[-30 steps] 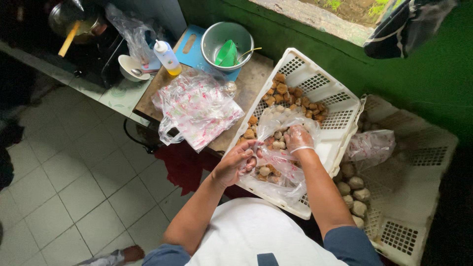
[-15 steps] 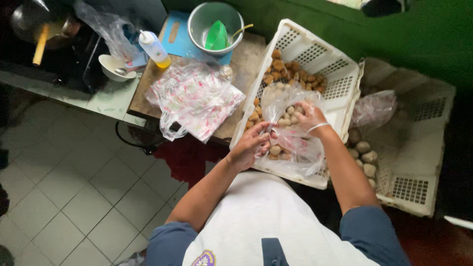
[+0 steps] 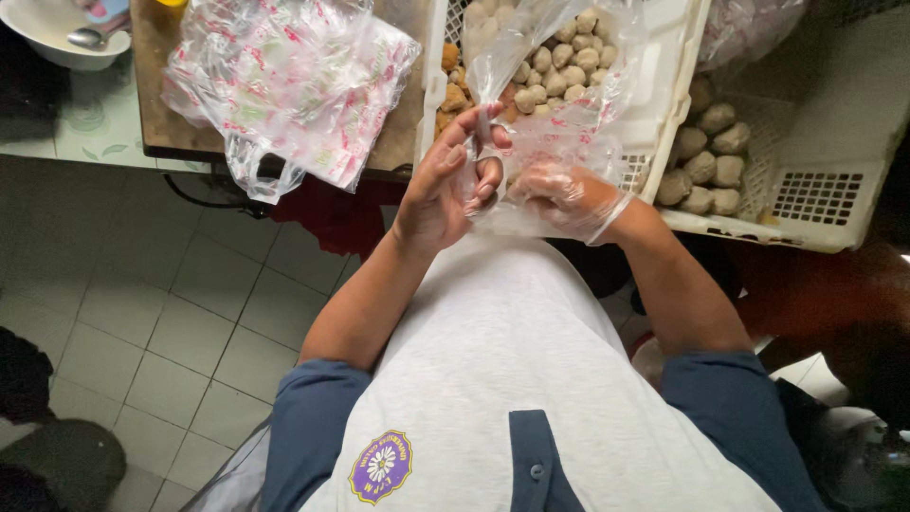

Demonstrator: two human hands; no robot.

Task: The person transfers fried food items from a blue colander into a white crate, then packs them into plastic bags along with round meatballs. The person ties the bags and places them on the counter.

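my left hand (image 3: 438,190) pinches the clear plastic bag (image 3: 559,114) at its edge; my gloved right hand (image 3: 561,197) grips it lower down. the bag hangs over the white crate (image 3: 673,85), already partly filled with pale meatballs (image 3: 559,66). more wait in the next crate (image 3: 815,190); a pile of printed bags (image 3: 284,85) lies unused on the table (image 3: 156,104).

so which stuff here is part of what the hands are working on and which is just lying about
In use:
left hand
right hand, in a thin clear glove
clear plastic bag of pale round balls
white crate

Lying about:
pile of printed bags
bowl with spoon
second crate
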